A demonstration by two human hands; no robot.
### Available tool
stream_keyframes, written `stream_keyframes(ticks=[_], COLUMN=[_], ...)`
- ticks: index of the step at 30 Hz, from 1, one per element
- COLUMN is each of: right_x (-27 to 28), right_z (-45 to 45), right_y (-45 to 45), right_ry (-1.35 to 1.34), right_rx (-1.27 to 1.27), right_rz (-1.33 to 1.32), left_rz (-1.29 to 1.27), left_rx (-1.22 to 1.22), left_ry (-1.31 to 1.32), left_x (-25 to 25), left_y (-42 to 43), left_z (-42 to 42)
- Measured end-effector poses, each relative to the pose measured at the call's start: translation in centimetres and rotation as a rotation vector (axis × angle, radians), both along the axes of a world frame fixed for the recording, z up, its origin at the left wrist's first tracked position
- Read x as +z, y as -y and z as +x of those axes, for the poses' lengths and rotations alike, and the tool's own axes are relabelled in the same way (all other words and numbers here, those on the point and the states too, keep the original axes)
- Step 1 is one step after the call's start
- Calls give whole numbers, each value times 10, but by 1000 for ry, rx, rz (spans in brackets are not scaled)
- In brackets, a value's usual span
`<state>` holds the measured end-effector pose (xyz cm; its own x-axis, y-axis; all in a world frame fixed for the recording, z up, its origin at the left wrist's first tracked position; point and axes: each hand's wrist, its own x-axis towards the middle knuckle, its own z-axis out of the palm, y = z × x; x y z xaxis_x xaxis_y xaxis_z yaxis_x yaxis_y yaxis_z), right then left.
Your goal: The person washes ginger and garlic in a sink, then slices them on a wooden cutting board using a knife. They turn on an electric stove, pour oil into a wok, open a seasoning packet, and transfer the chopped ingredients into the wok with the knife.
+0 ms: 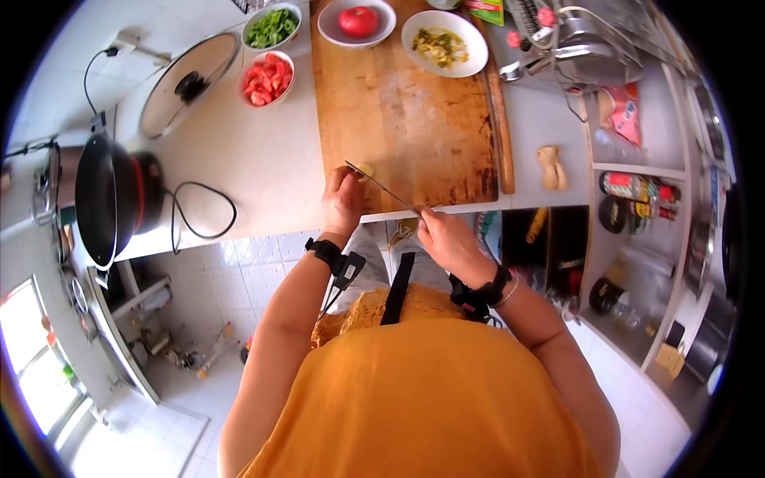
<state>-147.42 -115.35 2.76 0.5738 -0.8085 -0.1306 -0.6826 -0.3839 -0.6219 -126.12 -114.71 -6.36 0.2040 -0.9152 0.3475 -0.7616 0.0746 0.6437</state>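
My right hand (pixel 450 237) is wrapped round the handle of a knife (pixel 384 189). Its blade slants up and left across the near edge of the wooden cutting board (pixel 406 119). At the blade's far end is a small pale yellow piece of food (pixel 365 170), whose kind I cannot make out. The curled fingers of my left hand (pixel 344 195) press on this piece at the board's lower left. The blade lies close to those fingertips and partly covers the piece.
At the back are a bowl with a tomato (pixel 358 22), a plate of chopped food (pixel 445 48), a bowl of cut tomatoes (pixel 267 80) and a bowl of chopped greens (pixel 272 29). A glass lid (pixel 190 86) and black pan (pixel 105 199) stand left. Ginger (pixel 551 167) lies right.
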Motion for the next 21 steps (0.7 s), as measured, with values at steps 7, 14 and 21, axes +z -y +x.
stream_keyframes(ticks=[7,14,21], right_x=[14,-38,-17], right_z=[7,23,-9], right_y=[18,28,35], right_ry=[-189,-105,100], right_rx=[114,70,-123], right_rz=[119,102,108], left_rz=[-20,-19,184], left_rx=[105,102,127], left_ry=[-11,15,-248], left_x=[-7,-2,2], left_y=[2,3,11], left_z=[-5,-7,-3])
